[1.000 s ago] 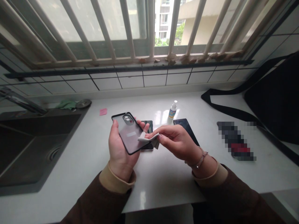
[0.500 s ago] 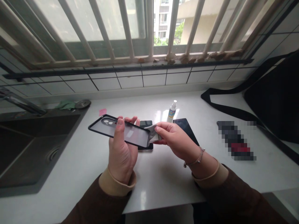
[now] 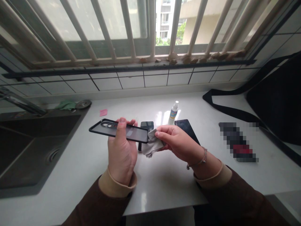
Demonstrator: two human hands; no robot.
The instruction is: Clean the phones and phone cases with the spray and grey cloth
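My left hand (image 3: 122, 150) grips a phone case (image 3: 138, 134) with a black rim, a see-through back and a camera cutout, thumb on top and fingers behind. Between the thumb and fingers of my right hand (image 3: 175, 139) is a grey cleaning cloth (image 3: 154, 145) with a zigzag edge. The cloth lies against the right end of the case and hangs below it. Under the case and cloth, a phone (image 3: 147, 125) rests on the counter, partly covered from view. A small white spray bottle (image 3: 173, 110) stands upright behind my right hand.
A dark flat tablet-like object (image 3: 188, 129) lies beyond my right wrist. A pink paper slip (image 3: 103, 112) is near the sink (image 3: 68, 131) at left. On the right are a black bag (image 3: 277, 94) with its strap and a blurred-out dark item (image 3: 237, 141).
The phone case has tipped flatter, its right end rising slightly. More of the cloth now shows, hanging lower at that end in my right hand.
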